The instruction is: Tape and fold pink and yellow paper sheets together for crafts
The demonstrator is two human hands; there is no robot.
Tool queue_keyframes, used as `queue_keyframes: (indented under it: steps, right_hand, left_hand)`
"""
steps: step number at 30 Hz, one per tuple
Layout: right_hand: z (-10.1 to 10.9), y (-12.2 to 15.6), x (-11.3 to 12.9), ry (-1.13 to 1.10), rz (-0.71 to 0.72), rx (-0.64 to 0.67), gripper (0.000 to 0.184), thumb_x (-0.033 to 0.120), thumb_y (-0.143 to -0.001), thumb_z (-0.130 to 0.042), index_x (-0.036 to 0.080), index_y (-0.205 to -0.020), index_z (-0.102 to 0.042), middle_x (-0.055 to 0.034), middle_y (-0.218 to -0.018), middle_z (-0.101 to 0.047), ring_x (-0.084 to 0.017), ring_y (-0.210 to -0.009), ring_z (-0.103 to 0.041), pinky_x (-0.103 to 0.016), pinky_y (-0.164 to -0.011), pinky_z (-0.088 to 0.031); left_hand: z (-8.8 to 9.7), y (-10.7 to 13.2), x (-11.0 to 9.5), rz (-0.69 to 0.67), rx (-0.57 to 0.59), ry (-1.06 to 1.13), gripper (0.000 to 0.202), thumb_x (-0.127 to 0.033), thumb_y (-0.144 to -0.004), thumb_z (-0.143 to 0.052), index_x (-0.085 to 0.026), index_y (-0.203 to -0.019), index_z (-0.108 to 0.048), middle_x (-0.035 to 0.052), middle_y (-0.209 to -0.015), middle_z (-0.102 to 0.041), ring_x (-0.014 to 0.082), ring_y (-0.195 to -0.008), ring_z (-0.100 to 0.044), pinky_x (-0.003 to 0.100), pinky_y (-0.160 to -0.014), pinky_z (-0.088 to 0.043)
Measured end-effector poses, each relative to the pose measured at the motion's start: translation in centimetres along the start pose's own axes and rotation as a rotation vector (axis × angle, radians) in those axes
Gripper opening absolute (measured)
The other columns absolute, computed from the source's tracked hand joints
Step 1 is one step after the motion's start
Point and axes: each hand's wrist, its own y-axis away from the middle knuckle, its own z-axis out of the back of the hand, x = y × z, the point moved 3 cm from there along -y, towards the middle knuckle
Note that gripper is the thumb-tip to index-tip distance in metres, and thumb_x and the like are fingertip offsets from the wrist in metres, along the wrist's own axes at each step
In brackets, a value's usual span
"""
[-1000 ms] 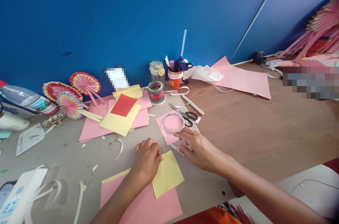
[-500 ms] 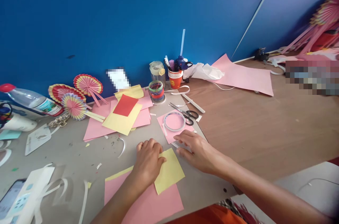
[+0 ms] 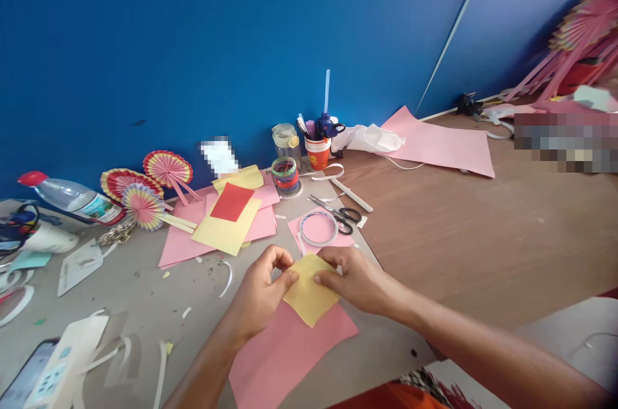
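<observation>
Both hands hold a small yellow paper square point(image 3: 309, 296) just above the table. My left hand point(image 3: 258, 296) pinches its left edge with thumb and fingers. My right hand point(image 3: 355, 280) grips its right edge the same way. A pink sheet point(image 3: 284, 354) lies under the yellow square, near the table's front edge. Just beyond my hands, a white tape ring point(image 3: 318, 228) rests on a small pink paper point(image 3: 338, 238).
Scissors point(image 3: 340, 216) lie right of the ring. A stack of pink, yellow and red paper point(image 3: 226, 219) sits further back, with paper fans point(image 3: 145, 193), a bottle point(image 3: 72, 196), a jar point(image 3: 286, 138) and an orange pen cup point(image 3: 317, 150). A large pink sheet point(image 3: 439, 145) lies on the wooden table point(image 3: 483, 235).
The yellow square lay flat under my left hand. Now both hands have picked it up and turned it. My right hand left the small pink paper. The pink sheet below has shifted right.
</observation>
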Motion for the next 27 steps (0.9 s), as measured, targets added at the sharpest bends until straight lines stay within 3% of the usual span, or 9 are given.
queue_keyframes:
  steps: [3,7,9,15,22,27]
  right_hand:
    - [1.0,-0.3,1.2,0.08,0.088,-0.074,0.008,0.015,-0.078,-0.052,0.017,-0.071,-0.056,0.0031,-0.064,-0.055,-0.01,-0.058,-0.048,-0.019,-0.049,-0.033]
    - [2.2,-0.2,2.6,0.243,0.2,-0.125,0.014,0.009,-0.074,-0.053,0.018,-0.063,-0.049,0.0042,-0.059,-0.05,-0.009,-0.053,-0.044,-0.02,-0.047,-0.029]
    - [2.6,-0.2,3.1,0.295,0.239,-0.12,0.016,0.007,-0.073,-0.052,0.019,-0.062,-0.048,0.0042,-0.059,-0.049,-0.009,-0.053,-0.043,-0.02,-0.047,-0.028]
    - [3.3,-0.4,3.3,0.345,0.322,-0.154,0.017,0.007,-0.076,-0.053,0.018,-0.064,-0.053,0.0026,-0.061,-0.052,-0.01,-0.057,-0.046,-0.022,-0.053,-0.032]
    - [2.5,-0.5,3.2,0.538,0.582,-0.306,0.017,0.01,-0.083,-0.047,0.016,-0.074,-0.06,-0.0036,-0.071,-0.057,-0.015,-0.067,-0.049,-0.028,-0.064,-0.034]
    - [1.7,-1.0,2.7,0.581,0.606,-0.337,0.019,0.013,-0.088,-0.044,0.017,-0.076,-0.058,-0.0035,-0.072,-0.058,-0.015,-0.068,-0.05,-0.03,-0.067,-0.032]
  left_hand:
    - [0.3,-0.3,-0.9,-0.035,-0.005,0.089,0.034,-0.036,-0.08,-0.059,-0.021,-0.109,-0.048,0.0008,-0.085,-0.056,0.017,-0.083,-0.055,0.026,-0.069,-0.046]
    - [0.2,-0.7,-1.8,-0.088,-0.017,-0.043,0.015,-0.034,-0.082,-0.057,-0.019,-0.083,-0.057,0.0005,-0.08,-0.058,0.0156,-0.077,-0.054,0.025,-0.07,-0.043]
    - [0.0,-0.8,-1.8,-0.109,-0.019,-0.05,0.016,-0.033,-0.084,-0.056,-0.019,-0.076,-0.057,-0.0006,-0.075,-0.056,0.0145,-0.074,-0.052,0.024,-0.069,-0.042]
    - [-0.4,-1.1,-1.4,-0.15,-0.051,0.132,0.014,-0.032,-0.083,-0.058,-0.018,-0.082,-0.059,0.0006,-0.079,-0.057,0.0149,-0.078,-0.052,0.024,-0.072,-0.041]
    - [-1.1,-1.4,-1.1,-0.114,-0.115,0.15,0.018,-0.034,-0.082,-0.057,-0.018,-0.075,-0.054,-0.0014,-0.071,-0.05,0.0133,-0.07,-0.046,0.023,-0.065,-0.038]
    - [-1.7,-1.7,-0.5,-0.026,-0.001,0.29,0.021,-0.038,-0.08,-0.059,-0.017,-0.076,-0.057,-0.0017,-0.071,-0.052,0.013,-0.069,-0.047,0.023,-0.065,-0.04]
